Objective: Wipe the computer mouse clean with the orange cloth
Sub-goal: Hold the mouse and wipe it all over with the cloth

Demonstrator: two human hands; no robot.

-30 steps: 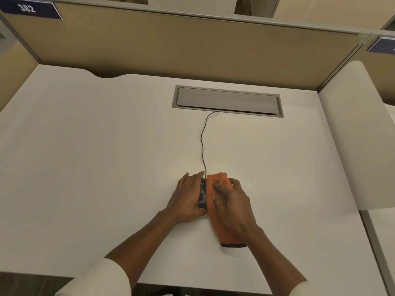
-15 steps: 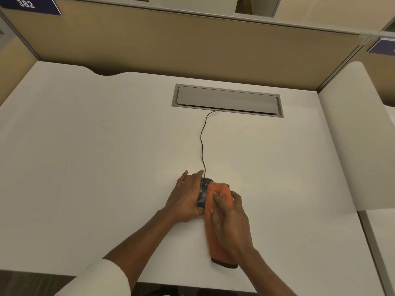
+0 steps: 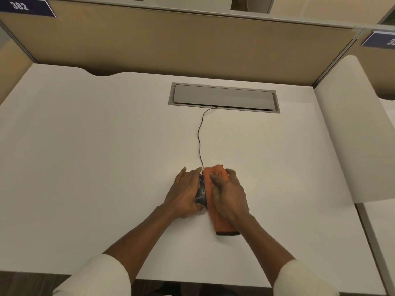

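A black wired computer mouse lies on the white desk, mostly hidden; only its left flank shows. My left hand grips that left side and holds it in place. The orange cloth is draped over the top and right of the mouse, its tail trailing toward me on the desk. My right hand presses flat on the cloth over the mouse. The mouse's thin black cable runs away from me into the cable tray.
A grey cable tray lid is set into the desk at the back centre. Tan partition walls close the back and sides. A neighbouring white desk adjoins on the right. The desk's front edge is near my sleeves.
My right hand has pushed the cloth forward over the mouse after pulling it back toward me half a second ago. My left hand has kept its hold on the mouse.
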